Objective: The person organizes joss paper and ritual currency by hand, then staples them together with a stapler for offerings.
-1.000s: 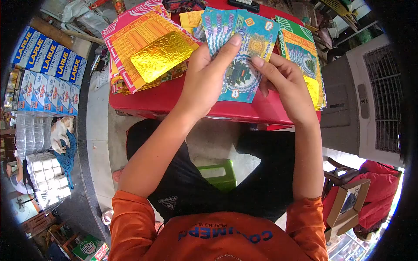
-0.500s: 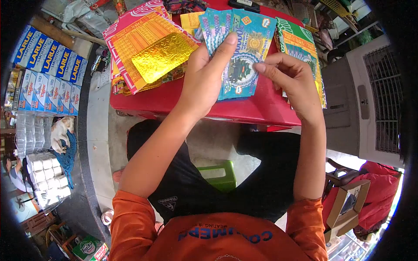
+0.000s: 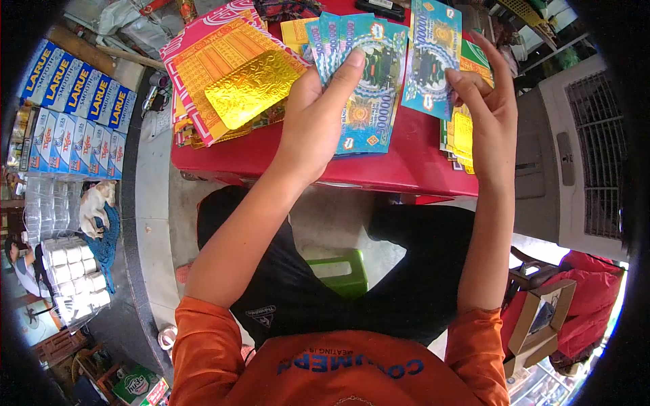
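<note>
My left hand point(image 3: 321, 108) grips a fanned bundle of blue printed notes point(image 3: 369, 111), thumb on top, above the red table point(image 3: 298, 162). Apart from the bundle, to its right, a single blue note point(image 3: 433, 57) is pinched in my right hand point(image 3: 484, 101), whose other fingers are raised. Under that hand, a pile of green, orange and gold papers point(image 3: 463, 135) lies at the table's right, partly hidden. Left of my left hand is a stack of pink and orange papers point(image 3: 193, 74) with a shiny gold sheet point(image 3: 250, 91) on top.
A green plastic stool point(image 3: 352, 274) stands below, between my legs. Beer cartons point(image 3: 74, 88) are stacked at the left, near a cat point(image 3: 95, 206) on blue netting. A grey air cooler point(image 3: 542, 155) stands right of the table, above an open cardboard box point(image 3: 542, 325).
My right hand has drawn one blue note off the bundle and moved it right and up. A note with a different orientation now faces up on the bundle. My left hand has barely moved.
</note>
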`<state>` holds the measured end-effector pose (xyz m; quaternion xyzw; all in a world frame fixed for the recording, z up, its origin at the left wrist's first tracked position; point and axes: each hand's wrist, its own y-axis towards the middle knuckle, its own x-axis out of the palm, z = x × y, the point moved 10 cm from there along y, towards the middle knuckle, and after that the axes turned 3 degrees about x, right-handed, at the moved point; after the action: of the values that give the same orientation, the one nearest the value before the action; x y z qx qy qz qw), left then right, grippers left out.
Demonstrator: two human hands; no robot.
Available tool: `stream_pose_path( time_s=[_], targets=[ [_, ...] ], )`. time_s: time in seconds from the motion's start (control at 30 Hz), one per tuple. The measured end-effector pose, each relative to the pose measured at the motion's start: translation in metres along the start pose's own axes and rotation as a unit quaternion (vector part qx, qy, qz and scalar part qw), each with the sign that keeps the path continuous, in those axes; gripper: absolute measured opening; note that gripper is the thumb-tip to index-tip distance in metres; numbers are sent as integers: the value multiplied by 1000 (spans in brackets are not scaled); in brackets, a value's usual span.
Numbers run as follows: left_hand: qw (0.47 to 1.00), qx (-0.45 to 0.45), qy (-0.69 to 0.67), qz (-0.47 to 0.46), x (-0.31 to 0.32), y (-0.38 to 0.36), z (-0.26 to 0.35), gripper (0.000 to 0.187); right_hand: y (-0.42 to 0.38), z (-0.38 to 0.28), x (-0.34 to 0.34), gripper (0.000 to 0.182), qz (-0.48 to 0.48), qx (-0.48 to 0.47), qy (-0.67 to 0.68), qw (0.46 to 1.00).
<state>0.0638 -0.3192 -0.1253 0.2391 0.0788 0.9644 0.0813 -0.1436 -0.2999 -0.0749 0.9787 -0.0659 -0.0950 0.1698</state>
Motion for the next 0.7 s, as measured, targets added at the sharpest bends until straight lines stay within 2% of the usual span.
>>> stream_pose_path(
  time_s=[0.03,0.13,0.27,0.37,0.43,0.47,0.53,0.57,0.63,0.67,0.7],
  targets=[
    [1000,-10,-5,-1,0,0,-2,34,1,1,-1,47,0,0,0,1000],
    [1000,-6,12,1,-1,0,-1,34,2,-1,-11,29,29,-15,-39,999],
    [1000,-8,11,4,-1,-1,-2,33,2,-3,-10,25,6,-1,2,1000],
    [1000,-14,8,8,-2,-1,-3,34,0,-10,-12,24,28,-35,7,999],
    [1000,-12,4,14,-3,0,-5,34,0,-10,-21,20,59,-56,-173,982],
    [1000,-12,4,14,-2,0,-5,34,-1,-11,-22,20,59,-56,-173,982],
    [999,-23,5,30,-3,-3,-7,34,-5,-33,-23,22,112,-121,-361,918],
    [999,-22,5,30,-3,-3,-8,34,-6,-35,-20,22,112,-121,-361,918],
    [1000,-19,2,19,0,-4,-10,34,-15,-56,-14,18,171,-187,-418,873],
    [1000,-19,2,19,0,-4,-11,34,-17,-61,-9,18,171,-187,-418,873],
    [1000,-8,7,17,2,-3,-11,34,-23,-73,4,16,164,-226,-445,851]
  ],
)
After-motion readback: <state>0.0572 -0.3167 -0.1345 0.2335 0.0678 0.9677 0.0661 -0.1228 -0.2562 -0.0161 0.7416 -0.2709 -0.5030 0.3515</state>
